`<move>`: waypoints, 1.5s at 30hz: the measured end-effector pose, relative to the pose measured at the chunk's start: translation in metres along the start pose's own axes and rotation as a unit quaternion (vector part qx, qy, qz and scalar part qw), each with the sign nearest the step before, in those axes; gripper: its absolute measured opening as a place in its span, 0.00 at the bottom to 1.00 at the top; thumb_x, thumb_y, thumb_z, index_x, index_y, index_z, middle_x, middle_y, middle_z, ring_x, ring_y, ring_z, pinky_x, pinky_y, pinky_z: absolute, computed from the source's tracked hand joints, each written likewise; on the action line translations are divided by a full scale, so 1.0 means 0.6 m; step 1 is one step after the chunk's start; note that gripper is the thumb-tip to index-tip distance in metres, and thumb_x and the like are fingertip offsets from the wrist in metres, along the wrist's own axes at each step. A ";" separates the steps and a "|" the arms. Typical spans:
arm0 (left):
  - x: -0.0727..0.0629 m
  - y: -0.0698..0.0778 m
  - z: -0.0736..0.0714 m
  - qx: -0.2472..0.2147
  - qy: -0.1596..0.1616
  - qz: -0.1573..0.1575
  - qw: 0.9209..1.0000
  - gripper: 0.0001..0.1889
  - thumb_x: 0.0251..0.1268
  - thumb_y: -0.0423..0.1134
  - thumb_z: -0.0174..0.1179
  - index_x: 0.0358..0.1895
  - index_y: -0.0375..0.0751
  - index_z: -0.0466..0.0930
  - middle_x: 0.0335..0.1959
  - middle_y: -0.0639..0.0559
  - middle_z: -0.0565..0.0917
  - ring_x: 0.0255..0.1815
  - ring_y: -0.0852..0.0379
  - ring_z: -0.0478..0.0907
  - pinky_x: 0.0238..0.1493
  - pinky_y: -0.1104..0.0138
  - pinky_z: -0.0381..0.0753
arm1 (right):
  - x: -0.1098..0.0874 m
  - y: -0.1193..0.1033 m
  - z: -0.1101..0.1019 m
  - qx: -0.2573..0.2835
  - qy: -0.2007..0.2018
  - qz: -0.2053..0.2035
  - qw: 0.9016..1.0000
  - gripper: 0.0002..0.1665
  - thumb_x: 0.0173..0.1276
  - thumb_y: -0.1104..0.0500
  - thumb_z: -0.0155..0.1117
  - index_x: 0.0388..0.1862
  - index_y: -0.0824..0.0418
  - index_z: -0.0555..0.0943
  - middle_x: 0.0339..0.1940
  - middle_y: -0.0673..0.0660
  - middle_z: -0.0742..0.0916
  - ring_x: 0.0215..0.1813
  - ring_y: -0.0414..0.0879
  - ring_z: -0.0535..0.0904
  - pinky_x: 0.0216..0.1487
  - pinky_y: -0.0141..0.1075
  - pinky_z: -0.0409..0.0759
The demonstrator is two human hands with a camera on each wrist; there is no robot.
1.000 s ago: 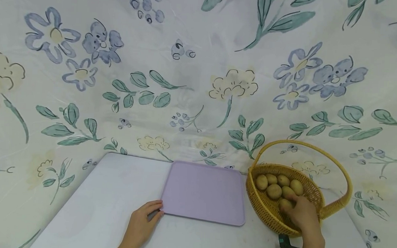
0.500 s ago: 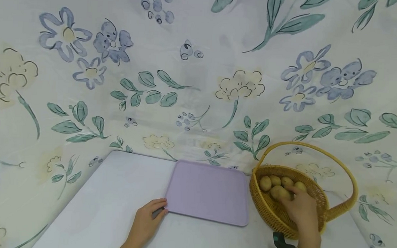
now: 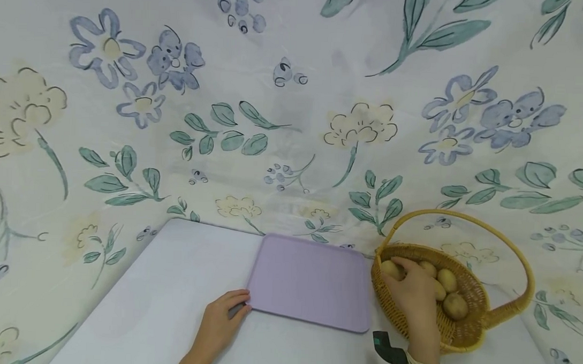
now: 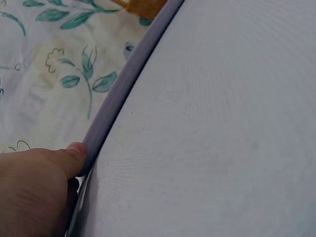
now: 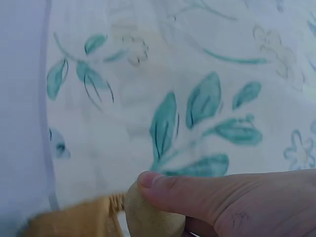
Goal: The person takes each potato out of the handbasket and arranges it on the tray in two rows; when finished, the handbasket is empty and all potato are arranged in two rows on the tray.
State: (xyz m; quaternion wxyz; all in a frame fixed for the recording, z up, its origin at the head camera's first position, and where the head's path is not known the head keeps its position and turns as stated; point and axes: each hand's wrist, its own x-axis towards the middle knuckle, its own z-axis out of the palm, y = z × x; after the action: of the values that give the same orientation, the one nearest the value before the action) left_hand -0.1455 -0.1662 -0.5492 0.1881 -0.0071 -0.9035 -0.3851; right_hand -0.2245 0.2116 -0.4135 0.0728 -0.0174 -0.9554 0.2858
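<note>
My right hand [image 3: 413, 290] reaches into the left side of a yellow wicker basket [image 3: 476, 338]. Thumb and fingers grip a pale brown potato [image 3: 391, 269] there; in the right wrist view the thumb presses on this potato [image 5: 150, 217] beside the basket's blurred rim. Several other potatoes [image 3: 455, 306] lie in the basket, some partly hidden by the hand. A flat lilac tray [image 3: 309, 281] lies left of the basket with nothing on it. Its near left corner is held between the thumb and fingers of my left hand [image 3: 221, 319]; the left wrist view shows the thumb against the rim.
A white table [image 3: 172, 279] carries the tray and basket. Floral-patterned cloth [image 3: 293, 123] hangs behind it and at both sides. The basket's tall arched handle [image 3: 525, 265] rises over its right part. A dark strapped device [image 3: 389, 349] sits at my right wrist.
My right hand has moved left across the basket, from the nearer potatoes to one at the left wall. One potato now lies farther right. My left hand stays at the tray's corner.
</note>
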 end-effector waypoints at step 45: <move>-0.007 -0.005 -0.005 -0.022 -0.016 0.006 1.000 0.08 0.59 0.34 0.72 0.42 0.43 0.90 0.49 0.56 0.90 0.55 0.50 0.87 0.60 0.56 0.85 | 0.057 -0.243 0.278 0.156 -0.014 -0.097 0.983 0.26 0.57 0.61 0.81 0.55 0.63 0.86 0.55 0.61 0.89 0.59 0.59 0.84 0.59 0.51 0.85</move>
State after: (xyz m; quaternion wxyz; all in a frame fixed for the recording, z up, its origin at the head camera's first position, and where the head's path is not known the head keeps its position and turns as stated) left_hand -0.1412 -0.1700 -0.5504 0.1758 -0.0228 -0.8975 -0.4038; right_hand -0.2818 0.0018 -0.4668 0.0890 0.0909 -0.8972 0.4230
